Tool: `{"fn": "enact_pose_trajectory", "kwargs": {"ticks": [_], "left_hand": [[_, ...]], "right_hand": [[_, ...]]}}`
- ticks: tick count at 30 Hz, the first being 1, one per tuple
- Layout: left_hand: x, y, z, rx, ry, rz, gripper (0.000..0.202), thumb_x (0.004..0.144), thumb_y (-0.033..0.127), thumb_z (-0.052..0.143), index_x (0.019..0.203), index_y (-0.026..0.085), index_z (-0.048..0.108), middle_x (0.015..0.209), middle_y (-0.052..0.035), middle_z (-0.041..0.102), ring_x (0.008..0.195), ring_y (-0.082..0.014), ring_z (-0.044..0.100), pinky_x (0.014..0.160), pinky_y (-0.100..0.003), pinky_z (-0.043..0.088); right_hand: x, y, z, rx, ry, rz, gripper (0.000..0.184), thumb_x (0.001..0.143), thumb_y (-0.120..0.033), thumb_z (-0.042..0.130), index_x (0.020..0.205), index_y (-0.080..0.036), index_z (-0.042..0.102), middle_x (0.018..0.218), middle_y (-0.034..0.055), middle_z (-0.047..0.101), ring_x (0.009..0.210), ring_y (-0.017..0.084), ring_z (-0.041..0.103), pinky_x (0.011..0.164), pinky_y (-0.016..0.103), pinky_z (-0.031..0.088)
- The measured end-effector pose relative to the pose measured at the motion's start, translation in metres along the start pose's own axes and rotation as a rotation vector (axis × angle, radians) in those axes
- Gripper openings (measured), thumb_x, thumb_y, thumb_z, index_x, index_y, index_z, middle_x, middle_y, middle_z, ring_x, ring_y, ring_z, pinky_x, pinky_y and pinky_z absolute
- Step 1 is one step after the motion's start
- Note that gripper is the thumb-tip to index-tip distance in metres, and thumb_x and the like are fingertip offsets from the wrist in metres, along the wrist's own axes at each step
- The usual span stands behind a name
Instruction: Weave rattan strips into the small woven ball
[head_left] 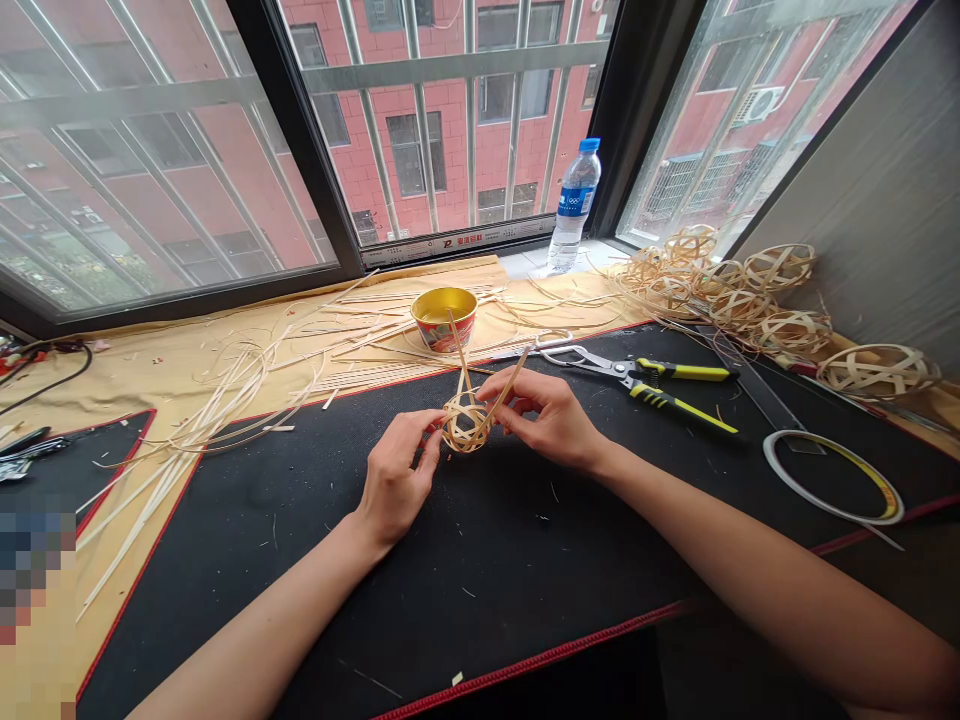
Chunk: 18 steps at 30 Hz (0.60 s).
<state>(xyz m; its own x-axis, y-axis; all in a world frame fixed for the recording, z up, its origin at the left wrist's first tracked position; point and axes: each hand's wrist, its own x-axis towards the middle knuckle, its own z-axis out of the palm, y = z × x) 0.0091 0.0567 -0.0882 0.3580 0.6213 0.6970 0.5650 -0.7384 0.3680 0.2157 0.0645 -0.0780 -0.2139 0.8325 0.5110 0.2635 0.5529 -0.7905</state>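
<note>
Both my hands hold a small, half-woven ball of pale cane strips (463, 424) above a black desk mat (480, 600) with red stitched edges. My left hand (395, 475) grips the ball's left side with its fingertips. My right hand (544, 420) pinches its upper right side, where loose strip ends stick up and outward. My fingers hide part of the weave. Yellow-handled metal shears (637, 385) lie shut on the mat to the right of my right hand.
A yellow-lined bowl (444, 318) and loose cane strips (360, 345) lie on a tan cloth (127, 385) along the window. Several finished woven balls (720, 285) sit at the right. A plastic water bottle (575, 208) stands on the sill. A ruler (750, 385) and coiled strip (832, 478) lie on the mat.
</note>
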Motion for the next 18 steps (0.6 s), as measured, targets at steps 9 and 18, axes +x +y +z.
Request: {"fn": "enact_pose_trajectory", "kwargs": {"ticks": [9, 18], "left_hand": [[0.0, -0.002, 0.0, -0.009, -0.033, -0.03, 0.015, 0.087, 0.011, 0.05, 0.098, 0.018, 0.059, 0.094, -0.0055, 0.068, 0.085, -0.0152, 0.066, 0.078, -0.028, 0.055], [0.003, 0.002, -0.001, -0.072, -0.084, -0.021, 0.019, 0.085, 0.018, 0.058, 0.104, 0.018, 0.057, 0.107, -0.0082, 0.067, 0.089, -0.0164, 0.066, 0.075, -0.029, 0.057]], "right_hand": [[0.003, 0.005, -0.003, 0.004, -0.009, 0.123, 0.015, 0.077, -0.016, 0.06, 0.09, -0.019, 0.067, 0.105, 0.0087, 0.06, 0.092, 0.016, 0.062, 0.059, 0.021, 0.056], [0.001, 0.012, 0.0, 0.184, -0.127, 0.283, 0.025, 0.078, -0.017, 0.062, 0.102, -0.018, 0.056, 0.106, 0.0098, 0.067, 0.092, 0.018, 0.068, 0.074, 0.031, 0.06]]}}
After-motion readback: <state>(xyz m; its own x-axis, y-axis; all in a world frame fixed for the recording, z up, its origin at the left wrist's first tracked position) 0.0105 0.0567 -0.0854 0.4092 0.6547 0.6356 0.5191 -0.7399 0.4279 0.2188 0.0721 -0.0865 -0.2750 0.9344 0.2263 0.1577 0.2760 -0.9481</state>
